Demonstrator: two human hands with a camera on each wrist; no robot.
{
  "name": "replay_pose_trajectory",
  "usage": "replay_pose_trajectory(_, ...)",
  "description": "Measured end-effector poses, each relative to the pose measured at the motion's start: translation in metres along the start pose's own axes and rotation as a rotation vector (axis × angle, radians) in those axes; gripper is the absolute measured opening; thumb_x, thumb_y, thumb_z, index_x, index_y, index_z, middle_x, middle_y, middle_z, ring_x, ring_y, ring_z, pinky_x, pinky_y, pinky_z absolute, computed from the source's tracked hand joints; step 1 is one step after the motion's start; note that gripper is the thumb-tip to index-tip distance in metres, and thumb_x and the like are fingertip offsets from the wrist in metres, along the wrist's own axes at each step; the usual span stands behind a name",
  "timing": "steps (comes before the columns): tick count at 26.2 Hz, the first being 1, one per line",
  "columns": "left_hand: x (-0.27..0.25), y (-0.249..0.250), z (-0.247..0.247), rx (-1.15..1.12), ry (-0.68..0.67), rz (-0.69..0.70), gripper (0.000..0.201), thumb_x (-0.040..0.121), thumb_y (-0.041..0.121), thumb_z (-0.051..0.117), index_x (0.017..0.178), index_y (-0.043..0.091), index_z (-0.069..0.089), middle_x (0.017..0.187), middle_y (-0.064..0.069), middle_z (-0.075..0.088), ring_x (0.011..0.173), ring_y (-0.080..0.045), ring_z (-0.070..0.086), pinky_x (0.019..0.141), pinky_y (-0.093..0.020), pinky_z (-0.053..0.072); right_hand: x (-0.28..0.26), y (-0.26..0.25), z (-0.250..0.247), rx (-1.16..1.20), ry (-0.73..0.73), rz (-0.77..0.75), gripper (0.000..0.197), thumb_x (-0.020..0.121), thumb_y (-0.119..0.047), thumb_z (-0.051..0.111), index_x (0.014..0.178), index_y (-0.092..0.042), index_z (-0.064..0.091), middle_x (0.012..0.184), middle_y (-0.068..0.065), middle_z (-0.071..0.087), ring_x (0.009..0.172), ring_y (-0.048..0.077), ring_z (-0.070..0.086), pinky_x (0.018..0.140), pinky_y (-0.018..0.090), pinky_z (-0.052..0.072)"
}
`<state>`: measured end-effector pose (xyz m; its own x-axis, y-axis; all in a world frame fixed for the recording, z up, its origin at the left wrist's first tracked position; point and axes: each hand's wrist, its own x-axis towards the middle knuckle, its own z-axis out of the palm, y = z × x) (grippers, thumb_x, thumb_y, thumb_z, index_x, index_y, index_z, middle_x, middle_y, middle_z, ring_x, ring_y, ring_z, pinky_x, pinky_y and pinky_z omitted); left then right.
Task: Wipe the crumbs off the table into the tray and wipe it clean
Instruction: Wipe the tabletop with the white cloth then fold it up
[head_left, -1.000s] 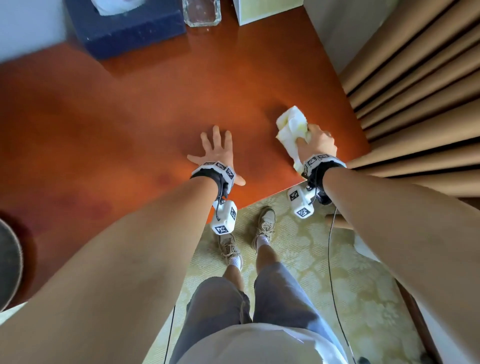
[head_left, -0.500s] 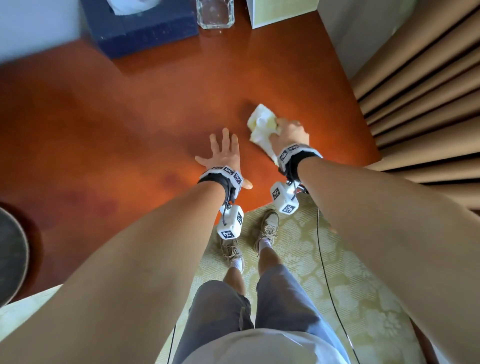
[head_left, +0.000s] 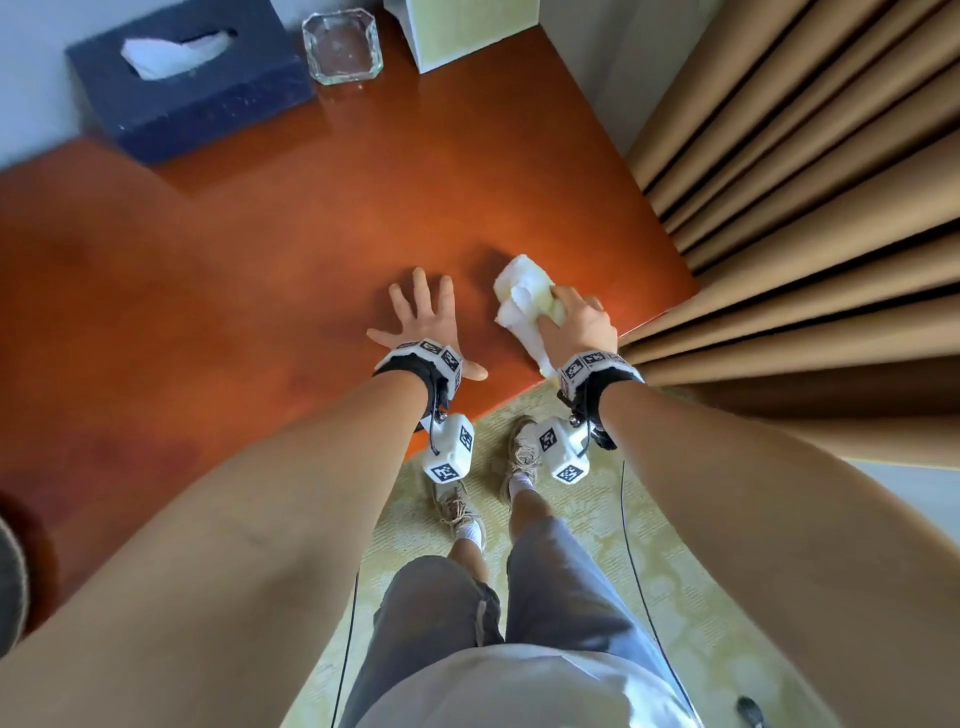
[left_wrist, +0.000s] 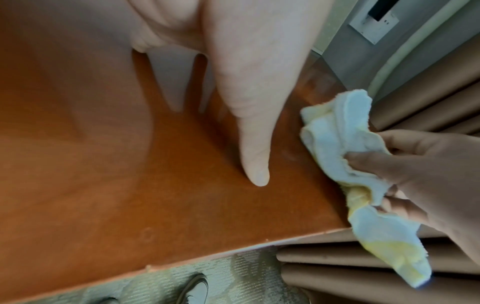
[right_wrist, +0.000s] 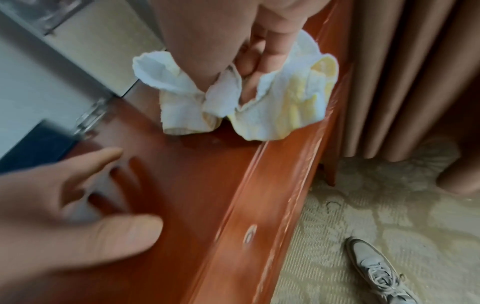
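Note:
My right hand (head_left: 576, 322) grips a crumpled white and yellow cloth (head_left: 519, 291) and presses it on the red-brown table (head_left: 260, 249) near the front right corner. In the right wrist view the fingers (right_wrist: 257, 67) curl into the cloth (right_wrist: 285, 102). One end of the cloth (left_wrist: 384, 242) hangs over the table's front edge. My left hand (head_left: 421, 317) lies flat on the table with its fingers spread, a short way left of the cloth. I cannot make out any crumbs. A dark round thing (head_left: 10, 587), cut off at the left edge, may be the tray.
At the back of the table stand a dark blue tissue box (head_left: 192, 93), a square glass dish (head_left: 343, 47) and a pale box (head_left: 467, 31). Tan curtains (head_left: 805, 208) hang close along the right side. My feet stand on a patterned carpet (head_left: 597, 519) below the front edge.
My right hand swept the cloth left toward my left hand, then drew it slightly back toward the front edge. The left hand stayed flat. My head tilted up, showing more of the table's back.

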<state>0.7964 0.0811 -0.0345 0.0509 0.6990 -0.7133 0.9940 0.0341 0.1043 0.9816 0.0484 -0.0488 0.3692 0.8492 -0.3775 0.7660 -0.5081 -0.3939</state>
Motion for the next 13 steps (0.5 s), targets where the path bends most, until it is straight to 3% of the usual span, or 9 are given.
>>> replay_pose_trajectory(5,0.005,0.018,-0.001,0.039,-0.029,0.036,0.140,0.058,0.056,0.087,0.154,0.034,-0.011,0.158,0.001,-0.031,0.145,-0.039,-0.023,0.099,-0.082,0.016,0.041,0.052,-0.041,0.003,0.136,0.260,0.042,0.090,-0.029,0.051,0.132,-0.026,0.048,0.122,0.011,0.054,0.104,0.035,0.060,0.083,0.038,0.046)
replay_pose_trajectory(10,0.005,0.017,-0.004,0.037,-0.052,0.041,0.139,0.059,0.056,0.087,0.153,0.034,-0.012,0.157,0.001,-0.034,0.145,-0.038,-0.024,0.101,-0.081,0.016,0.057,0.054,-0.049,-0.009,0.162,0.339,0.036,0.093,-0.021,0.045,0.129,-0.021,0.048,0.128,0.013,0.049,0.114,0.037,0.054,0.094,0.040,0.042)
replay_pose_trajectory(13,0.006,0.018,-0.005,0.051,-0.059,0.041,0.140,0.059,0.057,0.087,0.153,0.034,-0.014,0.157,0.000,-0.034,0.145,-0.040,-0.024,0.100,-0.081,0.017,0.045,0.040,-0.045,-0.050,0.119,0.306,0.037,0.093,-0.020,0.047,0.130,-0.021,0.048,0.127,0.012,0.050,0.111,0.037,0.056,0.091,0.039,0.044)
